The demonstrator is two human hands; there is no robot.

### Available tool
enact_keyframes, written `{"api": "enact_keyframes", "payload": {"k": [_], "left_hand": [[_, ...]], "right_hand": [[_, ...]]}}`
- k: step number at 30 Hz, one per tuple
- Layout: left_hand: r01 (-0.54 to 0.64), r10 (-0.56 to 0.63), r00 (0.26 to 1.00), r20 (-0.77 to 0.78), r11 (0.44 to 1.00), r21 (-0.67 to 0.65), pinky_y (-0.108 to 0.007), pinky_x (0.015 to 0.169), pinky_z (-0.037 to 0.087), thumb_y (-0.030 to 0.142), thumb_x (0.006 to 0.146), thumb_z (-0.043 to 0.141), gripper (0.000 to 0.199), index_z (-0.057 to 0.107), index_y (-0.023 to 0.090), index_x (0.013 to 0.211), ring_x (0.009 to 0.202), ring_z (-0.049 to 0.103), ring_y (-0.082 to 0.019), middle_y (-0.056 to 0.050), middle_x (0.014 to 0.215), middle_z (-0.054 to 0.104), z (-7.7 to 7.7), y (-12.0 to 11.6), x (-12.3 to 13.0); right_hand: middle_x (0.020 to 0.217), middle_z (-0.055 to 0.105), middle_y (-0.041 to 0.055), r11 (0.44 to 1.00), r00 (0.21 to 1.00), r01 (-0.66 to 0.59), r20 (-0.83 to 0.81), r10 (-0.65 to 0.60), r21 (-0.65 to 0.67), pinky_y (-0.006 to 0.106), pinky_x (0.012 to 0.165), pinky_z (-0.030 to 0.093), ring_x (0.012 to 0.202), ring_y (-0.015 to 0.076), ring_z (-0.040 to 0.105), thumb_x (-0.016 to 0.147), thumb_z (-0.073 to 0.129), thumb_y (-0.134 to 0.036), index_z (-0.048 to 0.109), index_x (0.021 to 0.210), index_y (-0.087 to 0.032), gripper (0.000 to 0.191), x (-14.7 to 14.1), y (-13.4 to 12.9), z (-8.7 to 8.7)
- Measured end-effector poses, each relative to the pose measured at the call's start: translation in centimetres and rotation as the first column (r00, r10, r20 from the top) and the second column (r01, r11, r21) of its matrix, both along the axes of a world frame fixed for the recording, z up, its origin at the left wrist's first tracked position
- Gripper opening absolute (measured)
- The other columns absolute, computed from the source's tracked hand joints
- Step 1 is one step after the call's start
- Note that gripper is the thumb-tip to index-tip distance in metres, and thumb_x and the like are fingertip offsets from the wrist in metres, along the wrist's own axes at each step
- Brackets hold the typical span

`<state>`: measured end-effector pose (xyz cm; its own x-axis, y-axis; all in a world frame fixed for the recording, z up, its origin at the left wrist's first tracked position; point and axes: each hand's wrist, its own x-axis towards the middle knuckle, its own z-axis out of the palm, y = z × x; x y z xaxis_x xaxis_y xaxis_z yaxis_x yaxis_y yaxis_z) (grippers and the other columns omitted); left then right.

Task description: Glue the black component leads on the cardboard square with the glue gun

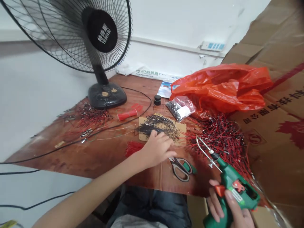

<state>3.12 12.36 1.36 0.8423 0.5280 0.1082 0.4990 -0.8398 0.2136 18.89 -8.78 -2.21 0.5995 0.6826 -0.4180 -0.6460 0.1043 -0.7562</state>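
My left hand (158, 149) reaches over the front of a piece of cardboard (143, 136), its fingertips at a pile of small black-ended pieces (152, 126). Its thumb and fingers are partly curled, and whether anything is between them is hidden. In my right hand (231, 205) is a green soldering gun (237, 180) with a red trigger, its metal tip pointing up and left toward a heap of red and black wires (223, 139). Scissors (181, 169) with black and grey handles lie between my hands. A bundle of red wires (133, 148) is beside my left wrist.
A black fan (106, 95) stands at the back left, near scattered red wires (87, 115). Black cable (95, 130) crosses the table. Behind the cardboard are a small black cylinder (157, 100), a clear bag (180, 108) and a red plastic bag (220, 88). A large carton (277, 136) borders the right.
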Motion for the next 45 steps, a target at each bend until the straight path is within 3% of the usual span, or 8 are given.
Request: {"api": "enact_keyframes", "payload": {"k": [4,12,21,27,32,37,41,45], "left_hand": [[0.057,-0.057,0.998,-0.019,0.998,-0.025,-0.033,0.086,0.027,0.063,0.085,0.061,0.053,0.06,0.02,0.115,0.104,0.053,-0.021,-0.004,0.108,0.064,1.2,1.3,-0.4],[0.255,-0.252,0.967,-0.039,0.95,0.18,-0.044,0.094,0.034,0.054,0.087,0.063,0.042,0.062,0.015,0.101,0.107,0.051,-0.026,-0.009,0.1,0.06,-2.4,-3.3,2.4],[0.157,-0.154,0.987,-0.041,0.894,0.421,-0.044,0.099,0.037,0.053,0.091,0.055,0.051,0.058,0.01,0.118,0.101,0.053,-0.025,-0.011,0.099,0.059,-2.2,-3.4,3.7],[0.22,-0.252,0.968,0.004,0.852,0.475,-0.046,0.095,0.037,0.038,0.096,0.048,0.035,0.064,0.009,0.107,0.091,0.054,-0.025,-0.011,0.09,0.058,-0.4,-5.8,8.0],[0.247,-0.268,0.963,-0.004,0.88,0.406,-0.052,0.093,0.037,0.02,0.092,0.046,0.027,0.07,0.009,0.098,0.091,0.054,-0.027,-0.015,0.089,0.061,-0.7,-7.7,12.9],[0.331,-0.308,0.94,-0.144,0.925,0.185,-0.053,0.1,0.035,0.033,0.081,0.065,0.019,0.072,0.019,0.091,0.104,0.053,-0.029,-0.011,0.096,0.064,-2.2,-8.6,15.9],[0.335,-0.304,0.925,-0.228,0.936,0.109,-0.056,0.103,0.033,0.043,0.077,0.072,0.028,0.071,0.022,0.095,0.109,0.052,-0.028,-0.009,0.101,0.064,-3.3,-8.3,16.6],[0.358,-0.356,0.933,-0.047,0.913,0.197,-0.05,0.091,0.04,0.024,0.087,0.058,0.019,0.066,0.016,0.102,0.105,0.053,-0.026,-0.01,0.103,0.062,-3.0,-6.6,14.6]], "right_hand": [[0.081,0.062,0.0056,0.984,0.991,0.081,0.092,-0.096,0.158,0.02,0.039,0.029,0.048,0.0068,0.033,0.086,0.069,-0.025,0.071,0.1,-0.018,0.016,0.7,3.6,1.2],[0.099,0.062,0.0075,0.924,0.973,0.106,0.153,-0.173,0.366,0.019,0.045,0.033,0.056,0.0059,0.036,0.089,0.065,-0.02,0.072,0.104,-0.017,0.017,1.8,7.9,1.7],[0.08,0.053,0.0017,0.943,0.969,0.205,0.083,-0.234,0.262,0.018,0.046,0.036,0.056,0.0075,0.031,0.082,0.071,-0.026,0.071,0.1,-0.017,0.02,3.9,4.9,0.0],[0.063,0.035,-0.0027,0.948,0.944,0.228,0.188,-0.271,0.22,0.023,0.041,0.031,0.052,0.0113,0.024,0.084,0.065,-0.037,0.071,0.099,-0.016,0.026,5.9,2.4,0.3],[0.06,0.03,-0.0033,0.933,0.922,0.227,0.246,-0.298,0.279,0.025,0.039,0.023,0.051,0.0131,0.025,0.088,0.061,-0.04,0.07,0.102,-0.016,0.029,4.8,1.6,2.0],[0.065,0.035,-0.0026,0.93,0.942,0.168,0.224,-0.249,0.328,0.025,0.04,0.024,0.049,0.0111,0.025,0.089,0.06,-0.037,0.068,0.099,-0.019,0.022,3.2,2.3,2.3],[0.072,0.044,-0.0003,0.933,0.963,0.151,0.164,-0.214,0.327,0.024,0.041,0.028,0.051,0.0099,0.029,0.088,0.063,-0.032,0.066,0.097,-0.02,0.016,2.2,3.2,2.0],[0.074,0.047,0.0008,0.934,0.957,0.159,0.183,-0.226,0.319,0.023,0.041,0.03,0.052,0.0097,0.03,0.086,0.065,-0.031,0.067,0.1,-0.019,0.018,2.2,3.2,1.8]]}}
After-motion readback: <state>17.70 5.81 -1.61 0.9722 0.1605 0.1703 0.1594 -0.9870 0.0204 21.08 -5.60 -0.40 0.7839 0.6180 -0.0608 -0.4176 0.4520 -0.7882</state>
